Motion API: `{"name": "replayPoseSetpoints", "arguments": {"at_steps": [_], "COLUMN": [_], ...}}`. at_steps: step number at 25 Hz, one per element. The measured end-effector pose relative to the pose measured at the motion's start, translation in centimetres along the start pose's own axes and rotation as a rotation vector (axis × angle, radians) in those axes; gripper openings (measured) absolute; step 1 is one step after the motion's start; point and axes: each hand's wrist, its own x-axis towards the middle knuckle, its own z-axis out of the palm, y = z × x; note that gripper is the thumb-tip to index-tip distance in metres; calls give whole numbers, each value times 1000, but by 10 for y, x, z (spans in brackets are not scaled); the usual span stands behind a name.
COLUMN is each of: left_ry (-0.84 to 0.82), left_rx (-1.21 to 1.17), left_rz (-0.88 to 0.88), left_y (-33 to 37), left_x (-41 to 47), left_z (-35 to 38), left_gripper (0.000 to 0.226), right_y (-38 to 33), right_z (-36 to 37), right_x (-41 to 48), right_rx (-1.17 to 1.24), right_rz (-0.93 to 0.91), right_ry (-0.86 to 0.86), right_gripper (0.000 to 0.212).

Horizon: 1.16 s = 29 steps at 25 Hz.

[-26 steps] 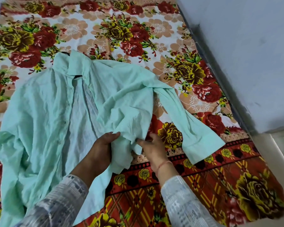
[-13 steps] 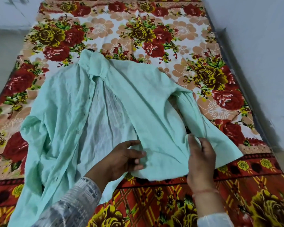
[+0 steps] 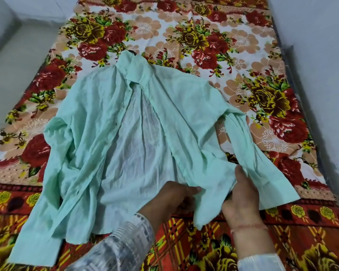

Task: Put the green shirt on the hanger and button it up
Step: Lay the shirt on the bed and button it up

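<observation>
The pale green shirt (image 3: 98, 130) lies face up and unbuttoned on the bed, collar pointing away from me, both front panels spread so the lighter inside shows. A small dark bit of the hanger (image 3: 133, 52) peeks out above the collar; the rest of it is hidden under the cloth. My left hand (image 3: 169, 200) grips the lower inner edge of the right front panel. My right hand (image 3: 241, 194) pinches the same panel's hem at its outer side, beside the right sleeve.
A floral bedsheet (image 3: 204, 42) in red, yellow and cream covers the bed. A grey wall (image 3: 321, 55) runs along the bed's right side. Pale floor (image 3: 18, 61) lies past the bed's left edge.
The right front panel, bunched a second ago, now lies spread flatter. Both hands have shifted along its lower hem, and the view has swung left, showing more of the left sleeve.
</observation>
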Motion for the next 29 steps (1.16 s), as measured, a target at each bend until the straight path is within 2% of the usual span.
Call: {"name": "replayPoseSetpoints", "arguments": {"at_steps": [2, 3, 6, 9, 11, 13, 15, 17, 19, 21, 23, 27, 29], "left_ry": [-10, -3, 61, 166, 204, 115, 101, 99, 12, -71, -109, -91, -83], "left_rx": [-43, -42, -83, -165, -184, -303, -232, -40, -16, -91, -220, -422, -520], "left_rz": [9, 33, 237, 517, 608, 541, 356, 141, -3, -20, 50, 330, 371], "left_y": [0, 2, 12, 31, 40, 45, 41, 25, 10, 2, 5, 24, 29], "left_x": [-5, -8, -18, -34, -41, -40, -35, -28, -25, -24, -24, -31, -32], "left_z": [5, 5, -8, -28, -38, -39, -32, -21, -8, 1, 8, 7, -7], "left_gripper": [20, 20, 27, 15, 9, 14, 17, 52, 81, 89, 72, 11, 4], "right_y": [-3, -4, -7, -18, -26, -33, -37, -42, -45, -44, -40, -23, -21], "right_z": [-2, -2, -5, -10, -15, -15, -9, -1, 8, 17, 23, 24, 20], "right_x": [0, -1, -5, -13, -12, -13, -18, -29, -37, -43, -47, -56, -66], "right_rx": [11, 11, -104, -278, -335, -278, -90, 70, 192, 315, 424, 604, 657], "right_rz": [51, 42, -153, -367, -388, -267, -39, 118, 166, 194, 235, 206, 170], "right_ry": [-30, -44, -43, 23, 29, -22, -74, -97, -102, -110, -130, -186, -256], "right_gripper": [43, 43, 29, 13, 14, 22, 32, 37, 39, 40, 41, 42, 42]}}
